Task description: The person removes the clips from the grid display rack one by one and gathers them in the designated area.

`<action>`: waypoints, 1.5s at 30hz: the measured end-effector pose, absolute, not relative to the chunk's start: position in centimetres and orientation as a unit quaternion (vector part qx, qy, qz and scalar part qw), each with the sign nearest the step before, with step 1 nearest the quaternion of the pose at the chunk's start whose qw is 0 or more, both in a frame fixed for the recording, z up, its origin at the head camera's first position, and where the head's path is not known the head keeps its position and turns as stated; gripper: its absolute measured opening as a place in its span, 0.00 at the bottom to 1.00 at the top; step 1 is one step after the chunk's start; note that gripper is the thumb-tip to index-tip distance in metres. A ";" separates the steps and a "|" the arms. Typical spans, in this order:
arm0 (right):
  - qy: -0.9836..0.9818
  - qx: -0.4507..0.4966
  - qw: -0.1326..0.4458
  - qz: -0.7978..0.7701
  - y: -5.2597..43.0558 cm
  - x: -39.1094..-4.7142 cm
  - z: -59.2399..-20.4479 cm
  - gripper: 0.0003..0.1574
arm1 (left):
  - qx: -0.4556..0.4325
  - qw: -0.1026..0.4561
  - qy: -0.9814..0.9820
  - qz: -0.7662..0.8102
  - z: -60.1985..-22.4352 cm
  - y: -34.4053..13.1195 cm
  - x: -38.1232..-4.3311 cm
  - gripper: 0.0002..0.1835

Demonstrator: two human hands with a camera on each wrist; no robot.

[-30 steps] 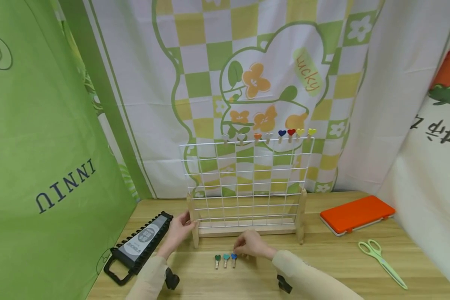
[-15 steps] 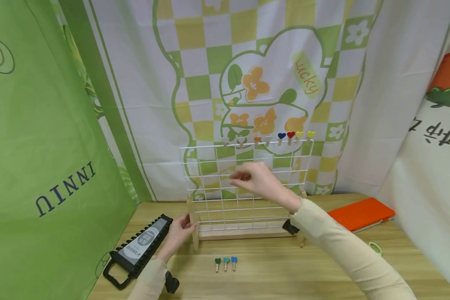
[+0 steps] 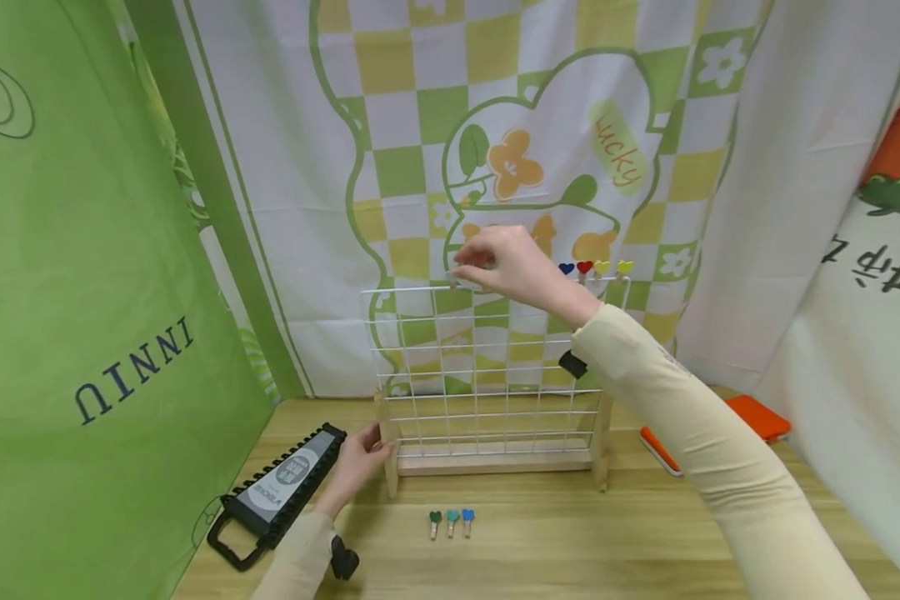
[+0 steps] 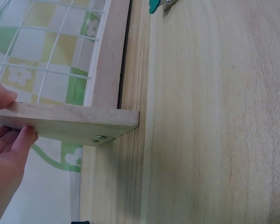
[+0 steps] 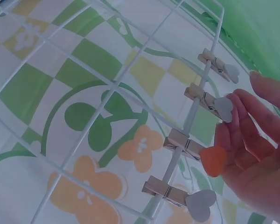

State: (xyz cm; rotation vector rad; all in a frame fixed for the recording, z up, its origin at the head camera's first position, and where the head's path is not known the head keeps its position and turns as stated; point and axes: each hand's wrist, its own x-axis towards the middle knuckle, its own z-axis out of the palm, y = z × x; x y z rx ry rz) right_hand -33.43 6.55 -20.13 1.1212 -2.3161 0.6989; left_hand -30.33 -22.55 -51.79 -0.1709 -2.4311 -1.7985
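Note:
My left hand [image 3: 358, 467] grips the wooden side leg [image 4: 70, 119] of a white wire grid rack [image 3: 495, 350], thumb on one face and fingers on the other. At the rack's top wire my right hand [image 3: 512, 265] is raised beside heart clothespins, its thumb and fingers apart. In the right wrist view its thumb is near a white heart clothespin [image 5: 219, 66], and its fingertips are right at another white heart [image 5: 223, 109]. An orange heart clothespin [image 5: 212, 161] overlaps the hand. A further white heart clothespin [image 5: 199, 205] is clipped along the same wire.
Dark green [image 3: 435, 523], teal [image 3: 452, 523] and blue [image 3: 468, 522] heart clothespins lie on the table before the rack. A black toothed holder [image 3: 285, 483] lies left. An orange case [image 3: 757, 417] sits right, partly behind the right arm. Red [image 3: 584, 268] and yellow hearts top the rack.
My right hand has risen from beside the clothespins on the table, past the grid, to the rack's top wire. The left hand has stayed on the leg.

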 end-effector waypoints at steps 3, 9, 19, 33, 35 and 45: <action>-0.855 0.406 0.214 0.242 6.2 -33.9 -20.0 0.12 | -0.056 0.060 -0.806 -0.587 -52.1 -22.6 -30.5 0.28; -0.866 0.400 0.185 0.235 5.7 -34.6 -19.8 0.10 | -0.055 0.070 -0.805 -0.586 -52.4 -22.6 -30.8 0.28; -0.860 0.408 0.203 0.228 5.4 -34.9 -20.0 0.08 | -0.068 0.069 -0.800 -0.592 -51.8 -22.6 -30.5 0.27; -0.827 0.398 0.284 0.276 5.9 -34.0 -20.2 0.07 | -0.064 0.066 -0.803 -0.588 -51.9 -22.5 -30.4 0.27; -0.822 0.395 0.293 0.288 6.2 -33.4 -20.1 0.06 | -0.064 0.064 -0.802 -0.591 -51.9 -22.5 -30.3 0.27; -0.802 0.434 0.279 0.301 6.7 -30.0 -24.5 0.03 | -0.062 0.079 -0.812 -0.575 -52.0 -22.5 -30.5 0.27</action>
